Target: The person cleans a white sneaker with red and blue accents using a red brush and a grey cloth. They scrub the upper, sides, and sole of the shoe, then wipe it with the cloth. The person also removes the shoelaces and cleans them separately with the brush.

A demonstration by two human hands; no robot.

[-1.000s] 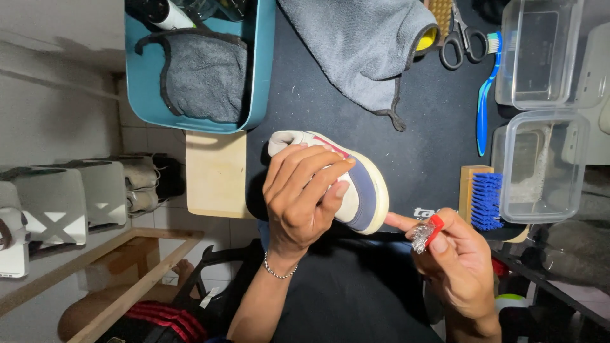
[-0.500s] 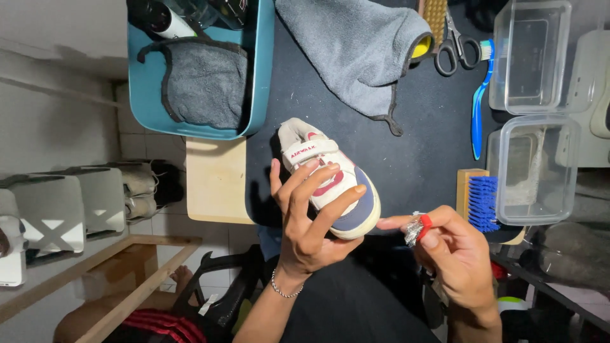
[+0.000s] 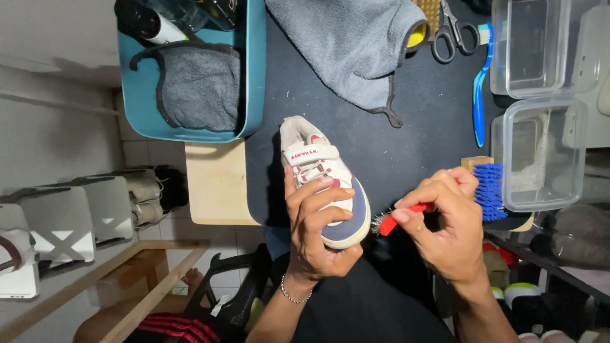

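Note:
My left hand point(image 3: 316, 232) grips a small white sneaker point(image 3: 321, 171) with red trim and a navy toe, holding it by the toe end, upper side facing me, over the black mat point(image 3: 413, 133). My right hand point(image 3: 445, 222) pinches a small red-handled brush point(image 3: 397, 219); its bristle tip sits right beside the sneaker's toe, touching or nearly touching it.
A teal tub point(image 3: 251, 70) with a grey cloth and bottles sits far left. A grey towel point(image 3: 356, 44), scissors point(image 3: 452, 28) and a blue toothbrush point(image 3: 480, 95) lie at the top. Clear plastic boxes point(image 3: 540, 152) stand right, with a blue-bristled scrub brush point(image 3: 488, 187) beside them.
The sneaker has been turned so its upper faces me and lies lengthwise. My right hand moved up and in, bringing the red brush to the toe.

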